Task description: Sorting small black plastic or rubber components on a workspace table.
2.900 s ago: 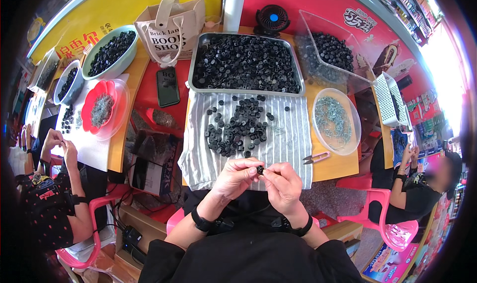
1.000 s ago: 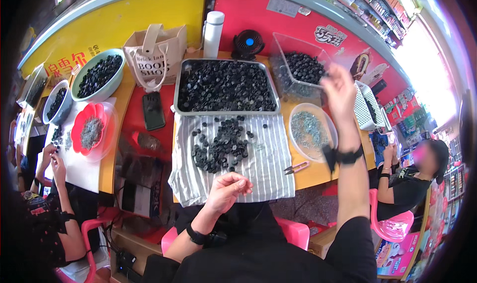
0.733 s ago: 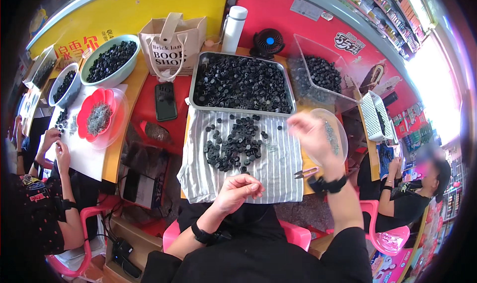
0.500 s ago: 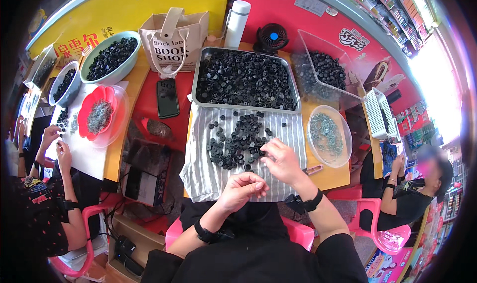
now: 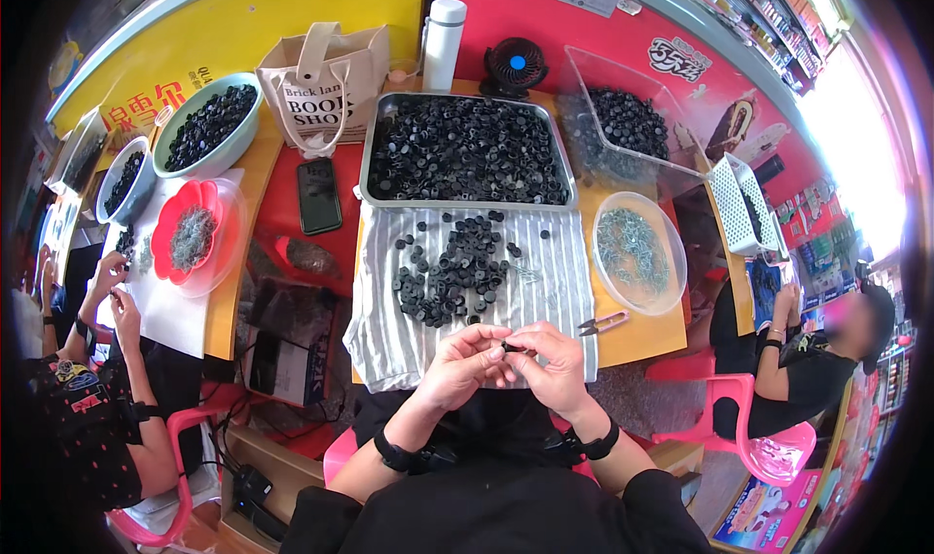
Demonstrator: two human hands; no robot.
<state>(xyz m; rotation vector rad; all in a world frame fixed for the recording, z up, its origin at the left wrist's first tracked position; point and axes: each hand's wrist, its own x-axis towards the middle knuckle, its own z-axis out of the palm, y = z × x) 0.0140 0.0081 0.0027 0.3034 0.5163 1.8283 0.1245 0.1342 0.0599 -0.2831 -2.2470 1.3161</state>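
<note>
My left hand [image 5: 459, 364] and my right hand [image 5: 550, 364] meet over the near edge of a striped cloth [image 5: 375, 345]. Their fingertips pinch one small black round part [image 5: 509, 348] between them; its exact kind is too small to make out. Just beyond, a loose pile of similar black parts [image 5: 452, 272] is spread on the cloth. Beside that pile lie a few thin metal pieces [image 5: 526, 274]. A clear round tray [image 5: 671, 306] of small silvery metal pieces stands to the right, with small thread snips [image 5: 604, 322] near it.
Behind the cloth stands a metal tray [image 5: 467, 204] heaped with black parts. A clear bin [image 5: 681, 165], small fan [image 5: 516, 65], white bottle [image 5: 445, 43] and canvas bag [image 5: 365, 63] line the back. A phone [image 5: 319, 196] lies left. People work at both sides.
My right hand has come from the pile toward me and now meets my left hand at the small black part. The snips, partly hidden before, now show fully. The view has shifted slightly.
</note>
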